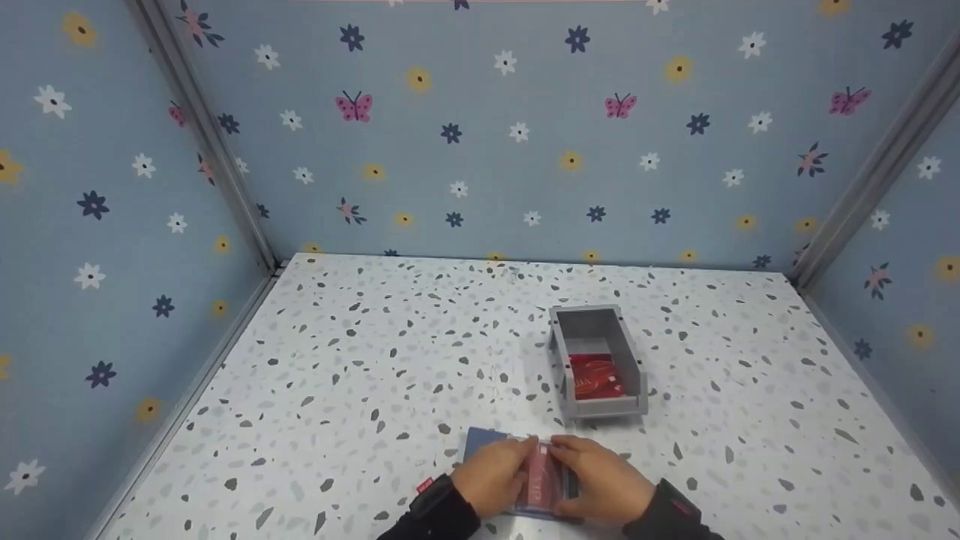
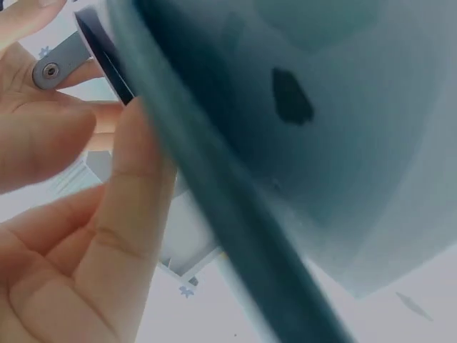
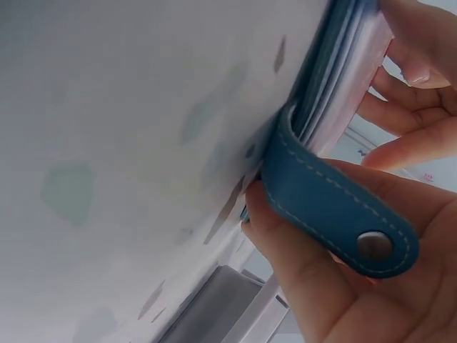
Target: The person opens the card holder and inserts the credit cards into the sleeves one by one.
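A blue card holder [image 1: 480, 440] lies opened out on the table under both hands. A pinkish-red card [image 1: 541, 480] with pale lettering shows over its sleeves. My left hand [image 1: 493, 478] grips the card holder at the card's left side, its fingertips near the top. On the other side, my right hand [image 1: 606, 481] holds the right edge, thumb low and fingers high. The right wrist view shows the stacked sleeves [image 3: 339, 78] edge-on and a stitched blue strap [image 3: 321, 200] with a metal snap, lying against the right hand. The blue cover [image 2: 214, 179] fills much of the left wrist view.
A grey open-front bin [image 1: 608, 407] stands just beyond the right hand, with red cards [image 1: 595, 376] inside it. The speckled white table [image 1: 360, 375] is enclosed by flower-patterned panels [image 1: 480, 150] at the back and sides.
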Demonstrator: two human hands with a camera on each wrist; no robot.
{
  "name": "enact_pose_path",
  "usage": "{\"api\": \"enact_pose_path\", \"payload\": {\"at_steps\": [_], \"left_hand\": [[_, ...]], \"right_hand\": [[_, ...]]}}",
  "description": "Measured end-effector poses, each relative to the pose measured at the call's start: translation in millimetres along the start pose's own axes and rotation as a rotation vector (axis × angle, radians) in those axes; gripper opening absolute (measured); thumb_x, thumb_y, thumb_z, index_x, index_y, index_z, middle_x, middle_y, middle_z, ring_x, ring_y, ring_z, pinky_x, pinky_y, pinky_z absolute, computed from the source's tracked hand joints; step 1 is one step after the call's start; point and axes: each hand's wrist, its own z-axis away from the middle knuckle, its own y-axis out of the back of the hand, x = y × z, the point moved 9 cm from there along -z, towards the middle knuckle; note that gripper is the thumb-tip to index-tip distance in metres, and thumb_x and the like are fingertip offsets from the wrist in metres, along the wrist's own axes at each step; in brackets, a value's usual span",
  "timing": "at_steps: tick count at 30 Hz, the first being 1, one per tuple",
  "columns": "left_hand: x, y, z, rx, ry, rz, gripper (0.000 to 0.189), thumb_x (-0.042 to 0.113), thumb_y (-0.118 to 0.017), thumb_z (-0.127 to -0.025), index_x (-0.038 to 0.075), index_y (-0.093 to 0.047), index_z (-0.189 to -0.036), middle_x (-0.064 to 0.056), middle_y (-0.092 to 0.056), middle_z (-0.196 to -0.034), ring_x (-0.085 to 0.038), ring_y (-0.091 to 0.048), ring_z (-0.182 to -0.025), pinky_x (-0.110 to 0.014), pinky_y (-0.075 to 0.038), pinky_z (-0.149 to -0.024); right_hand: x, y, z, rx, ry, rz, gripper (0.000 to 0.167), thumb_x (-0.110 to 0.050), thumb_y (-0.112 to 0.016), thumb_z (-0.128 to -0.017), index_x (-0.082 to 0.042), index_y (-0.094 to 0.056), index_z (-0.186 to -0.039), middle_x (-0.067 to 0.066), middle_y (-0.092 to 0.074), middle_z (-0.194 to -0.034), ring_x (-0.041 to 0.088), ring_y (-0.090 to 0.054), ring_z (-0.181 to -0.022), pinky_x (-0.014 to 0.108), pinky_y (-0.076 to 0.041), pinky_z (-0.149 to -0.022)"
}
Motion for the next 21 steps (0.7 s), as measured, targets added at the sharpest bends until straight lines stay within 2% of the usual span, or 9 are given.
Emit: {"api": "enact_pose_path", "payload": {"at_steps": [6, 13, 16, 21], "left_hand": [[-1.9, 4.8, 4.2, 0.033, -0.057, -0.035, 0.042, 0.009, -0.074, -0.091, 0.003, -0.069, -0.132, -0.01, -0.074, -0.115, -0.021, -0.07, -0.106, -0.035, -0.058, -0.095], [-12.5, 17.0, 13.3, 0.125, -0.017, -0.128, 0.048, 0.02, -0.079, -0.09, 0.001, -0.067, -0.133, -0.019, -0.066, -0.132, -0.034, -0.063, -0.123, -0.046, -0.054, -0.104], [-16.4, 15.2, 15.7, 0.117, 0.015, -0.154, 0.052, 0.023, -0.081, -0.089, -0.004, -0.067, -0.131, -0.025, -0.063, -0.136, -0.039, -0.06, -0.127, -0.051, -0.052, -0.106], [-22.1, 7.3, 16.7, 0.053, 0.06, -0.185, 0.061, 0.025, -0.084, -0.084, -0.01, -0.066, -0.13, -0.03, -0.059, -0.14, -0.045, -0.057, -0.13, -0.054, -0.048, -0.11]], "right_hand": [[1.4, -1.7, -2.6, -0.011, -0.006, 0.013, 0.078, -0.028, -0.092, -0.077, 0.007, -0.061, -0.139, 0.022, -0.058, -0.146, 0.04, -0.057, -0.132, 0.056, -0.048, -0.109], [1.9, -2.8, -4.8, -0.016, -0.015, 0.047, 0.077, -0.031, -0.091, -0.078, 0.006, -0.062, -0.139, 0.02, -0.059, -0.146, 0.039, -0.057, -0.132, 0.054, -0.049, -0.108], [0.7, -1.2, -4.2, 0.009, -0.005, 0.06, 0.077, -0.03, -0.092, -0.077, 0.007, -0.063, -0.138, 0.021, -0.059, -0.145, 0.039, -0.058, -0.131, 0.053, -0.05, -0.108], [0.4, -1.0, -4.0, 0.018, -0.014, 0.058, 0.077, -0.029, -0.092, -0.076, 0.006, -0.063, -0.138, 0.02, -0.059, -0.145, 0.039, -0.058, -0.131, 0.054, -0.049, -0.108]]}}
